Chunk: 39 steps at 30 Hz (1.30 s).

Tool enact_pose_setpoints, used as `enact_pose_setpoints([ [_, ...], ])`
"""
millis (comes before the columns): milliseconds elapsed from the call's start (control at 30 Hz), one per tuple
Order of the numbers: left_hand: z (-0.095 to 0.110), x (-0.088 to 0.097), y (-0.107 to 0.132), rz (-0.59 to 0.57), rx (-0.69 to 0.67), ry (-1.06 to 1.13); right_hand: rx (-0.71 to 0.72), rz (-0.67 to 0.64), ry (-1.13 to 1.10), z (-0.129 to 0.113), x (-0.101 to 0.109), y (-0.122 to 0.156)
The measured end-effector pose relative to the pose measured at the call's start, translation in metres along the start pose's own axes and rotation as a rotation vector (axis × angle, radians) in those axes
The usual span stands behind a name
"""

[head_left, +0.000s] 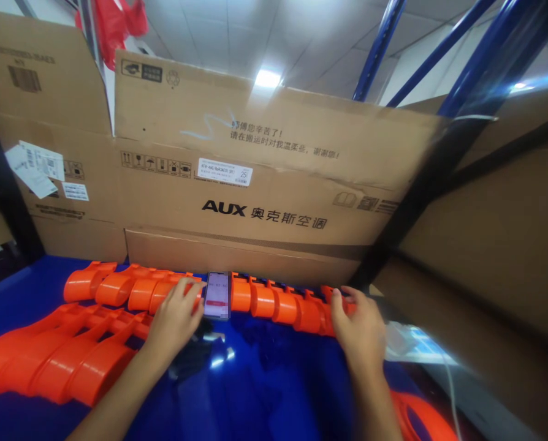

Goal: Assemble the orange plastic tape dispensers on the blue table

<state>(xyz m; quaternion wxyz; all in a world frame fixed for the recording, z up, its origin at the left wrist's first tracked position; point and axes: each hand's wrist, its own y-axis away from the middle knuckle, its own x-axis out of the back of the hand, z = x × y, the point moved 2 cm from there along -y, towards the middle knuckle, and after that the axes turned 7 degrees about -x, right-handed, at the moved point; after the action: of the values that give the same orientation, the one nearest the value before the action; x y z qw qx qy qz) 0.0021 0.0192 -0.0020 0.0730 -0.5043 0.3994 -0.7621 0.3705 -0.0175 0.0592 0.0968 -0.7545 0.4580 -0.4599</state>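
My left hand [175, 315] rests on a row of orange plastic ring parts [131, 286], its fingers curled over them, fingertips beside a phone [217, 295] with a lit pink screen that leans against the cardboard. My right hand [359, 327] lies on the right end of another orange row [278, 301], fingers bent over the last pieces. Both rows sit on a glossy blue table [265, 380].
Large AUX cardboard boxes [265, 184] wall off the back. More cardboard [494, 245] stands at the right behind blue rack posts [476, 67]. A bigger stack of orange parts [57, 361] lies at the left front. Another orange piece [421, 416] shows at bottom right.
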Motion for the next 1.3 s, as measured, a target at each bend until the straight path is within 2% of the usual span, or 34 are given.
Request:
enact_pose_setpoints([
  [200, 0.013, 0.013, -0.002, 0.151, -0.121, 0.139, 0.302, 0.160, -0.220, -0.025, 0.011, 0.018],
  [267, 0.021, 0.017, 0.000, 0.166, -0.206, 0.214, 0.424, 0.141, -0.333, -0.037, 0.012, 0.033],
  [333, 0.030, 0.021, 0.006, 0.144, -0.326, 0.286, 0.549, 0.012, -0.414, -0.052, 0.008, 0.052],
  [400, 0.043, 0.026, 0.015, 0.107, -0.433, 0.323, 0.668, -0.240, -0.498, -0.067, -0.001, 0.073],
  [433, 0.049, 0.029, 0.019, 0.096, -0.459, 0.324, 0.640, -0.334, -0.562, -0.073, -0.006, 0.081],
  [500, 0.063, 0.035, 0.028, 0.072, -0.489, 0.362, 0.472, -0.528, -0.721, -0.082, -0.016, 0.094],
  [600, 0.080, 0.038, 0.039, 0.010, -0.586, 0.484, 0.158, -0.672, -0.897, -0.088, -0.027, 0.103],
  [667, 0.087, 0.036, 0.043, 0.035, -0.645, 0.568, -0.005, -0.801, -0.971, -0.088, -0.032, 0.105],
  [767, 0.091, 0.029, 0.048, 0.078, -0.591, 0.663, -0.198, -0.926, -1.067, -0.087, -0.037, 0.106],
  [933, 0.092, 0.028, 0.049, 0.166, -0.377, 0.759, -0.387, -0.846, -1.187, -0.085, -0.041, 0.099],
  [1033, 0.088, 0.032, 0.038, 0.093, -0.173, 0.913, -0.404, -0.798, -1.176, -0.085, -0.042, 0.094],
  [1200, 0.080, 0.018, 0.024, -0.178, 0.258, 1.232, -0.343, -0.804, -1.102, -0.086, -0.042, 0.101],
  [1300, 0.078, 0.009, 0.021, -0.211, 0.408, 1.437, -0.304, -0.799, -1.084, -0.087, -0.043, 0.108],
])
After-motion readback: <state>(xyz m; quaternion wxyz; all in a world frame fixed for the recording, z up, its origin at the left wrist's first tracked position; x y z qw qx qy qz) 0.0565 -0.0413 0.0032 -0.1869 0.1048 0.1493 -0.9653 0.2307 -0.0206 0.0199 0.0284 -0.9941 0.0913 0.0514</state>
